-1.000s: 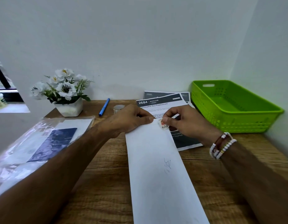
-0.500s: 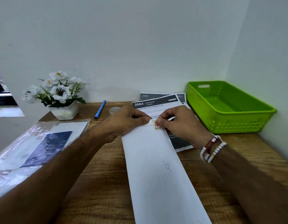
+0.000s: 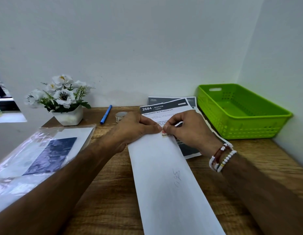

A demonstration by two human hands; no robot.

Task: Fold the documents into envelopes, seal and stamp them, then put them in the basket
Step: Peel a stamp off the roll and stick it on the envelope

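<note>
A long white envelope (image 3: 171,184) lies lengthwise on the wooden desk (image 3: 111,197), with faint pencil marks near its middle. At its far end sits a small stamp (image 3: 165,135). My left hand (image 3: 135,128) rests on the envelope's far left corner with curled fingers and pins it down. My right hand (image 3: 189,129) pinches the stamp's top edge between thumb and forefinger. Printed documents (image 3: 166,107) with dark headers lie beyond the envelope, partly under my hands. The green basket (image 3: 249,131) stands at the back right, with nothing showing inside.
A blue pen (image 3: 106,114) and a small roll of stamps (image 3: 120,116) lie behind my left hand. A white pot of artificial flowers (image 3: 62,100) stands at the back left. A clear plastic sleeve with papers (image 3: 37,155) covers the left side. Walls close the back and right.
My fingertips have closed together over the stamp at the envelope's far end. The camera view shifted slightly; the envelope stays in place.
</note>
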